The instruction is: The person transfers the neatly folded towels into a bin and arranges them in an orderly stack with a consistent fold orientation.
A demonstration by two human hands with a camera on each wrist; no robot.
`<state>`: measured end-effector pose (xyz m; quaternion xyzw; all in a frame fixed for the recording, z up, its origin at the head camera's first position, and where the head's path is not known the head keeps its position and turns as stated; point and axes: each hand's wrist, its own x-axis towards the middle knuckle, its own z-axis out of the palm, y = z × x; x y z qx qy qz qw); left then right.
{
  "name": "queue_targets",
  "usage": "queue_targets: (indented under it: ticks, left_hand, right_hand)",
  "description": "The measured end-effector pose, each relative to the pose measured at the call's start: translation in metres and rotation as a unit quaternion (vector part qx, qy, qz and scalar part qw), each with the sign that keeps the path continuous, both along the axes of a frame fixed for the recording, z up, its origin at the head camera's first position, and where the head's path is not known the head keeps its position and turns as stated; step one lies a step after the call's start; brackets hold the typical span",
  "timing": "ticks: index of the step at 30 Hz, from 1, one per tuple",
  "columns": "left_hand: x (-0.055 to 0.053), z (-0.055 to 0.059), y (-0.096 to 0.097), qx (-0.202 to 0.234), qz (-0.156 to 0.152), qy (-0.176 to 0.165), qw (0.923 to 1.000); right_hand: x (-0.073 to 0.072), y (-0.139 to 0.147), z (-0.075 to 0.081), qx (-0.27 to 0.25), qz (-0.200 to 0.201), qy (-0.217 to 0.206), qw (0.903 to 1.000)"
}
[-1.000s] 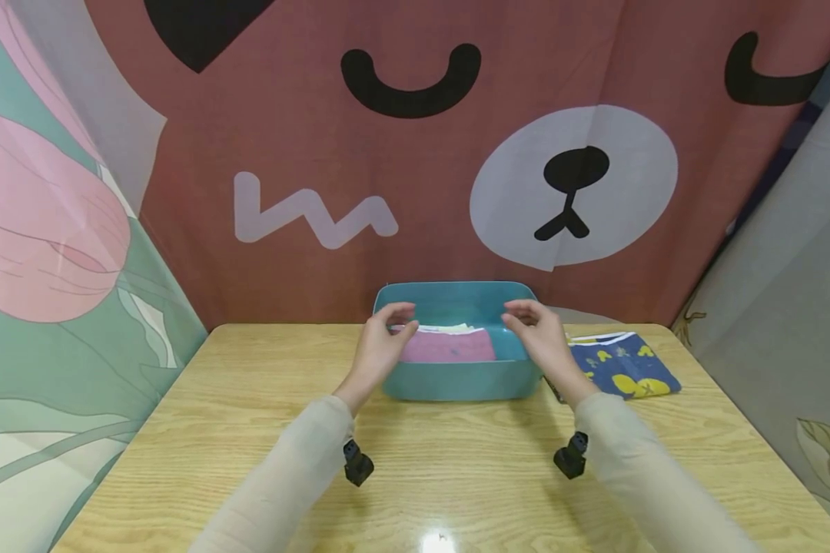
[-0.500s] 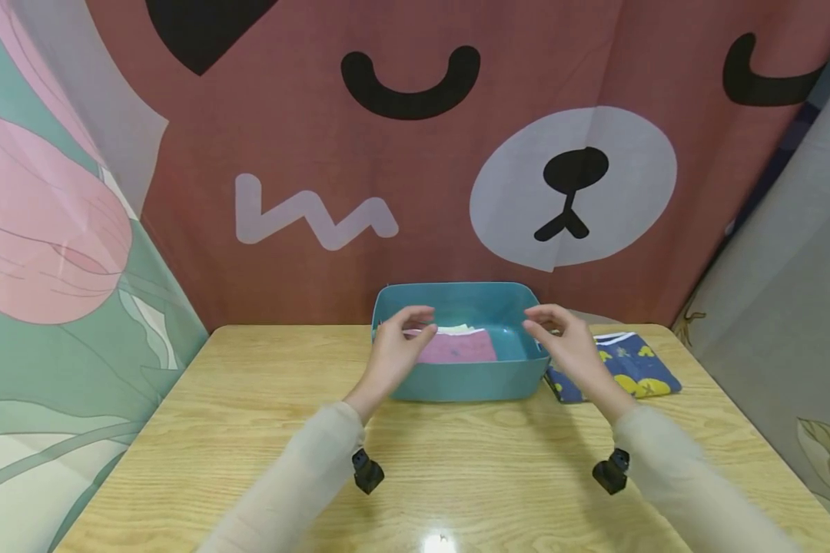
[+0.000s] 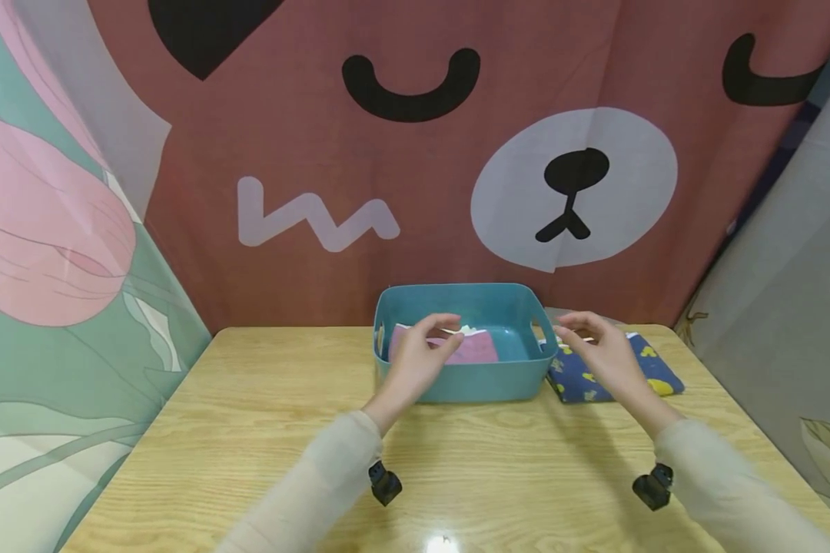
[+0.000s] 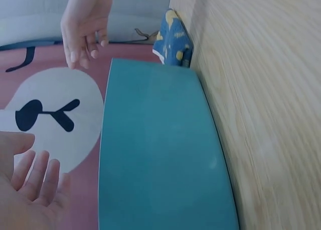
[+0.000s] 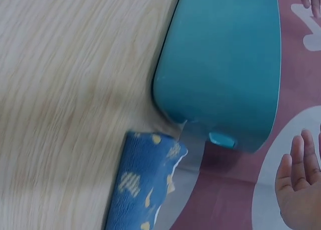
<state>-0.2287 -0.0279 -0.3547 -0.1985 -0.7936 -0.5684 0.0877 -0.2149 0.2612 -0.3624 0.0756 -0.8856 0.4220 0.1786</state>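
Cloth (image 3: 576,378), blue with yellow print: folded flat on the bench (image 3: 263,388), just beside the right end of the bin (image 3: 477,384); contact with the bin unclear. Pink cloth (image 3: 480,351) with white edge: inside the bin, toward the left. Pale cloth (image 3: 466,329): partly visible behind the pink.

Left hand (image 3: 420,352): above the front of the bin, fingers slightly bent, thumb apart, nothing grasped. Right hand (image 3: 609,355): above the blue cloth, near the right end of the bin, fingers loosely bent, nothing grasped. Both apart from cloth and bin.

Handling of the blue cloth, by judgement: light, soft, limp, not fragile; likely to slide easily on the smooth bench and to unfold if lifted by a single layer. Take hold at opposite short sides, thumbs on top, fingers beneath all layers. Keep level to preserve the fold.

Handling of the bin, by judgement: light, fairly stiff plastic, smooth and somewhat slippery along the walls. Grip at the end slots, right slot (image 3: 539,331) and left slot (image 3: 380,339), rather than by the front wall.
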Motion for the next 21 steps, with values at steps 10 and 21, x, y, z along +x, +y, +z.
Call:
queue_targets:
  ticks: [10,21]
  left_hand:
    - [0.012,-0.009,0.015,0.002,-0.036,0.000,0.9994]
    - [0.026,-0.023,0.029,0.000,-0.051,0.000,0.9987]
  right_hand:
    - [0.011,0.030,-0.002,0.024,-0.026,-0.020,0.9992]
    - [0.008,0.064,-0.018,0.014,-0.049,-0.017,0.9986]
